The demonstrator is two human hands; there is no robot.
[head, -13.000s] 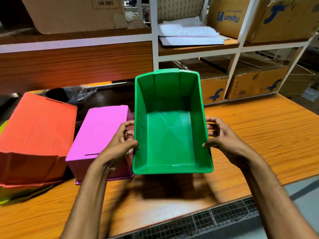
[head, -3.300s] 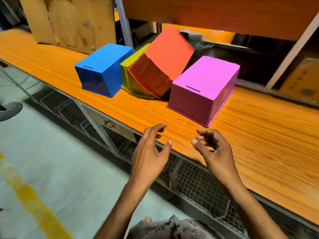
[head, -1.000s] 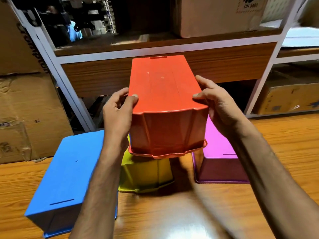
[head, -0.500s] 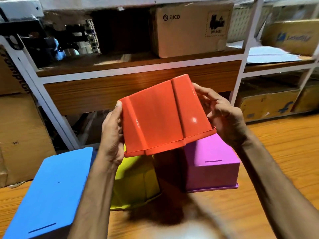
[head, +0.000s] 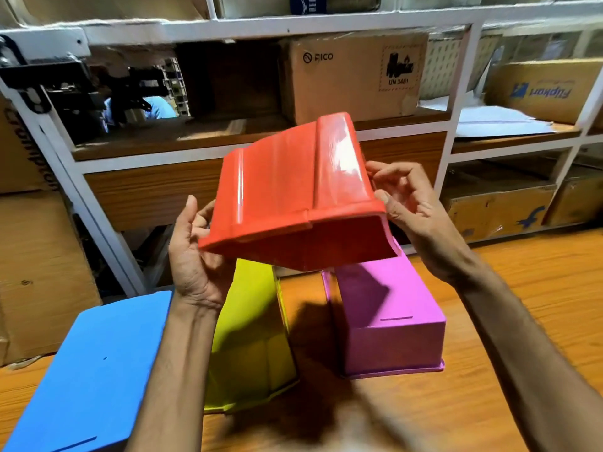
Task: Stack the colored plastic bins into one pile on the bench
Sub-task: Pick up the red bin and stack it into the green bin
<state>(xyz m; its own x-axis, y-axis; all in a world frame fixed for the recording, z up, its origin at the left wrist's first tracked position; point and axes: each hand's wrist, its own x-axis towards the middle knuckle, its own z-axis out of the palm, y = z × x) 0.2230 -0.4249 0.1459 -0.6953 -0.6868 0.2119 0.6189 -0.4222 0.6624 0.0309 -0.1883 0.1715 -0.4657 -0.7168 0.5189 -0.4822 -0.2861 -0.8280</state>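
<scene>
both hands are holding the orange bin [head: 293,194] in the air above the bench [head: 489,402], tilted on its side with the open mouth facing down and toward the camera. the left hand [head: 195,259] is reaching up palm-in, thumb raised along the bin's left wall, fingers gripping the lower rim. the right hand [head: 411,203] is curling its fingertips against the right edge, wrist bent, forearm angling in from the lower right. below, the blue bin [head: 94,370], yellow bin [head: 248,340] and pink bin [head: 385,318] are sitting upside down on the bench, side by side.
</scene>
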